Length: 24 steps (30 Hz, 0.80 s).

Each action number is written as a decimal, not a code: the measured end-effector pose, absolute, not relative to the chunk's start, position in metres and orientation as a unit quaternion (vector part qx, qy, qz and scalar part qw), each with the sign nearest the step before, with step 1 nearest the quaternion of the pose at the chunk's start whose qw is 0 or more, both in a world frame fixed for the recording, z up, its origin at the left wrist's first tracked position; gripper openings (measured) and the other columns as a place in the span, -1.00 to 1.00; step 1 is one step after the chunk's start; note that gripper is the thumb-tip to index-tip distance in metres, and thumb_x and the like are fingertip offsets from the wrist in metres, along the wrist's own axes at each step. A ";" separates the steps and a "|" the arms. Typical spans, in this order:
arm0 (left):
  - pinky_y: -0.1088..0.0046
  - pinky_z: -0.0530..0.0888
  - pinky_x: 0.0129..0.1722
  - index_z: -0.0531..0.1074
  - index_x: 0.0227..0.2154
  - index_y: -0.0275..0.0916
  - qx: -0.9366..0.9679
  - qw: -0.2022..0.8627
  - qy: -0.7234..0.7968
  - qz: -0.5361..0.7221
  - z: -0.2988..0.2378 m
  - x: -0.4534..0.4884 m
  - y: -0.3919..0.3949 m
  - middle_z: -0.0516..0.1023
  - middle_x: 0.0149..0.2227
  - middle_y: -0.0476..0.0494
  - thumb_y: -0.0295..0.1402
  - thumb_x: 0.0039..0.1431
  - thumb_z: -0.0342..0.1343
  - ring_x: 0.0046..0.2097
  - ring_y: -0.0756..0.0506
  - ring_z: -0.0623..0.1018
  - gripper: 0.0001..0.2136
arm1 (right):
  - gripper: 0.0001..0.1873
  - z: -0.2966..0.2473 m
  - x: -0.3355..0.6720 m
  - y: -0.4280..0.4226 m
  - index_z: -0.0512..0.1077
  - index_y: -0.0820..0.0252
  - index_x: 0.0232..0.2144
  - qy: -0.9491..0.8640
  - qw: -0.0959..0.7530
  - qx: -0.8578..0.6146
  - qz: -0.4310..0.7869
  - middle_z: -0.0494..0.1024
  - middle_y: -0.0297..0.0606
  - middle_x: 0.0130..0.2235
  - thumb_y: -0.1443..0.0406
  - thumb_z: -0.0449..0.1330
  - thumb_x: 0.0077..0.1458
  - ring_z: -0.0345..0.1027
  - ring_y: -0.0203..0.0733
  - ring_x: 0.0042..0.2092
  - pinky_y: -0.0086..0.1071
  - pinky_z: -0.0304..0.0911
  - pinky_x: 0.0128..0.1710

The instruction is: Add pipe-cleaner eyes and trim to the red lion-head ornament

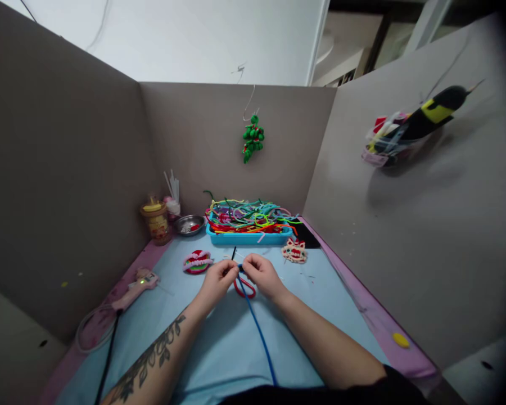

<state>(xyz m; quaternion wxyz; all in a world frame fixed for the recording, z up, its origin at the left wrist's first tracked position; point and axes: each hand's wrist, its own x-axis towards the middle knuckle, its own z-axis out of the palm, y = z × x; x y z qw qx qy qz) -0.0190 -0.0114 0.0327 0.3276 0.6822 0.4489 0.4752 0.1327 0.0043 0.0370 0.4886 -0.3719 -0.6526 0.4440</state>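
Between my two hands a blue pipe cleaner (258,326) is pinched near its upper end, and its long tail runs down toward my body. My left hand (220,277) is closed, thumb and fingertips on the strand. Close beside it, my right hand (263,274) pinches the same strand, with the fingertips of both hands almost touching. The short upper end is mostly covered by the fingers. Just below lie red-handled scissors (249,289), partly hidden by the hands. A dark thin stick or strand (234,253) shows above the fingertips.
Behind stands a blue basket (248,239) full of colourful pipe cleaners. Two fuzzy mouth-like pieces, one pink and red (197,262), one cream (294,251), flank the hands. At left are a pink glue gun (137,289), a metal bowl (189,225) and a brown-lidded cup (156,222). Grey partitions enclose the table.
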 end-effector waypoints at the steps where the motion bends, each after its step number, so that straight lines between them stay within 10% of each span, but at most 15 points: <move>1: 0.54 0.24 -0.46 0.37 -0.52 -0.29 0.681 0.329 0.451 0.475 0.033 -0.019 -0.011 0.34 -0.55 0.01 -0.28 0.07 0.02 -0.47 0.02 0.31 -0.82 | -0.76 0.037 0.132 0.005 0.25 0.19 -0.60 -0.643 0.486 -0.372 0.461 0.20 -0.47 -0.65 0.18 0.11 0.00 0.03 -0.38 -0.58 -0.49 -0.01 -0.58; 24: 0.53 0.22 -0.47 0.39 -0.56 -0.30 0.673 0.327 0.467 0.471 0.034 -0.018 -0.015 0.33 -0.57 0.00 -0.29 0.04 0.06 -0.48 0.01 0.30 -0.81 | -0.75 0.027 0.127 0.003 0.24 0.19 -0.63 -0.598 0.503 -0.380 0.494 0.20 -0.48 -0.67 0.20 0.17 -0.07 0.01 -0.41 -0.60 -0.50 -0.04 -0.61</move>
